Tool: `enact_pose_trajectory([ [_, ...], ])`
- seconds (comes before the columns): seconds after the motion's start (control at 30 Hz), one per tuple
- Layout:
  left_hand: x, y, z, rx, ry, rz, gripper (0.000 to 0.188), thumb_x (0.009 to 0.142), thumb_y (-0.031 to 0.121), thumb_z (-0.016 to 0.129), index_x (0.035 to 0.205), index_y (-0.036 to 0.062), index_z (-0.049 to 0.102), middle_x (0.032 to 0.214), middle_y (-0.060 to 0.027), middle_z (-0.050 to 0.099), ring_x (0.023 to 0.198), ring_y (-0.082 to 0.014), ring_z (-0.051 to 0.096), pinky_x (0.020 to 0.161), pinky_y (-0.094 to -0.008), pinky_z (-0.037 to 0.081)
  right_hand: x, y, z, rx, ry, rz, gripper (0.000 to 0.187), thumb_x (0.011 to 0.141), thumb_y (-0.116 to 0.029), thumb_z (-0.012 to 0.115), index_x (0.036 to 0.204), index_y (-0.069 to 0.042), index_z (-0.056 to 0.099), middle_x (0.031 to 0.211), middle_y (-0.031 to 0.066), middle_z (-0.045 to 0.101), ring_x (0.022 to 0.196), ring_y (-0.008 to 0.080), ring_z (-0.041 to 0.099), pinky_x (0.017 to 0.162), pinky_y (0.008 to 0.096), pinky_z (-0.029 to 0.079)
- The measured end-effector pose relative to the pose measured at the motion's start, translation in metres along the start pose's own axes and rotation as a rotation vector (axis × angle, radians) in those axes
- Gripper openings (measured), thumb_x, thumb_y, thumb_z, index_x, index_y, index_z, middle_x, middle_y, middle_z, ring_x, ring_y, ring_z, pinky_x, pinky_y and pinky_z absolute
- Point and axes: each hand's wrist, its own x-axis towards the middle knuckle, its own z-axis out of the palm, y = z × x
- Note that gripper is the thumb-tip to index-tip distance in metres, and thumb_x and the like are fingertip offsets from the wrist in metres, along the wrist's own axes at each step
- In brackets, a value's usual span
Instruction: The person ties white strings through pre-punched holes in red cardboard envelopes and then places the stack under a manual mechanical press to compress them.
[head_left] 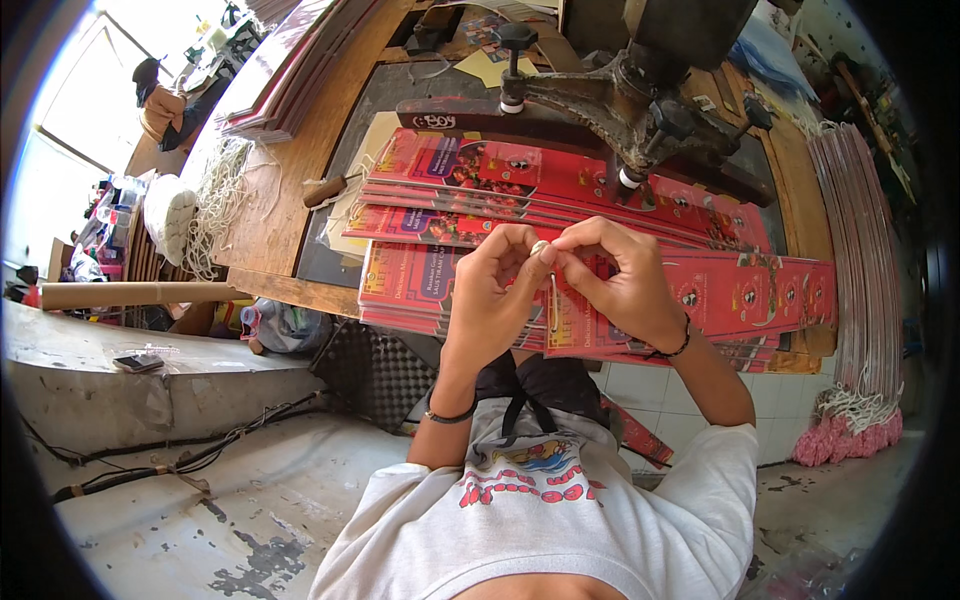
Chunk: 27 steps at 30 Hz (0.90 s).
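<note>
My left hand (493, 290) and my right hand (622, 280) meet above the near stack of red printed cardboard strips (720, 290). Both have thumb and fingertips pinched on a thin white cord (553, 300). A small pale loop or knot of it shows between the fingertips, and one length hangs down in front of the topmost strip. My fingers hide part of the cord. Behind my hands lies another stack of red strips (600, 180), pressed close to a dark metal bar (450, 116).
A black cast-metal frame with knobs (600, 95) stands over the wooden table (262, 285). Loose white cord (225, 195) drapes off its left edge. A wooden-handled tool (325, 191) lies beside the strips. Corded bundles (855, 260) hang at right. Another person (165, 110) is far left.
</note>
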Motion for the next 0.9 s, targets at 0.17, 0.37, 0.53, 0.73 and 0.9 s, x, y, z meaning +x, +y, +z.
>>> enact_pose_trajectory([
  [0.17, 0.000, 0.000, 0.000, 0.046, -0.033, 0.027, 0.011, 0.099, 0.007, 0.062, 0.098, -0.0025, 0.057, 0.082, 0.0010, 0.061, 0.074, -0.0017, 0.056, 0.063, -0.0176, 0.044, -0.001, 0.000, -0.002, 0.096, 0.026, 0.007, 0.012, 0.089, -0.003, 0.068, 0.100, 0.002, 0.067, 0.091, 0.0091, 0.072, 0.082, 0.0130, 0.070, 0.073, 0.0257, 0.056],
  [0.37, 0.001, 0.001, -0.004, -0.120, -0.084, -0.053, 0.013, 0.099, 0.011, 0.063, 0.100, -0.0016, 0.060, 0.081, 0.0014, 0.061, 0.070, -0.0024, 0.054, 0.061, -0.0182, 0.043, -0.005, 0.003, 0.000, 0.430, -0.008, 0.185, 0.012, 0.089, 0.001, 0.067, 0.101, 0.005, 0.066, 0.095, 0.0094, 0.070, 0.088, 0.0116, 0.068, 0.078, 0.0260, 0.056],
  [0.53, 0.002, 0.009, -0.005, -0.175, -0.110, -0.097, 0.016, 0.099, 0.014, 0.063, 0.100, -0.0015, 0.062, 0.085, -0.0017, 0.066, 0.070, -0.0049, 0.058, 0.062, -0.0194, 0.046, -0.005, 0.005, 0.000, 0.345, 0.011, 0.088, 0.016, 0.087, 0.002, 0.069, 0.102, 0.002, 0.068, 0.095, 0.0092, 0.070, 0.087, 0.0129, 0.069, 0.076, 0.0272, 0.056],
  [0.73, 0.006, 0.005, -0.016, -0.313, -0.168, -0.214, 0.019, 0.099, 0.013, 0.064, 0.105, -0.0046, 0.065, 0.092, -0.0058, 0.071, 0.078, -0.0082, 0.065, 0.068, -0.0212, 0.052, 0.001, 0.002, -0.005, -0.038, 0.051, -0.138, 0.018, 0.081, 0.000, 0.075, 0.098, -0.003, 0.071, 0.094, 0.0102, 0.070, 0.081, 0.0198, 0.070, 0.072, 0.0290, 0.056],
  [0.9, 0.005, 0.002, -0.012, -0.285, -0.130, -0.186, 0.022, 0.099, 0.013, 0.064, 0.110, -0.0056, 0.066, 0.092, -0.0060, 0.070, 0.078, -0.0095, 0.066, 0.072, -0.0229, 0.054, 0.001, -0.001, -0.003, -0.155, 0.073, -0.158, 0.019, 0.082, -0.001, 0.075, 0.100, -0.004, 0.072, 0.094, 0.0105, 0.069, 0.080, 0.0214, 0.070, 0.071, 0.0305, 0.057],
])
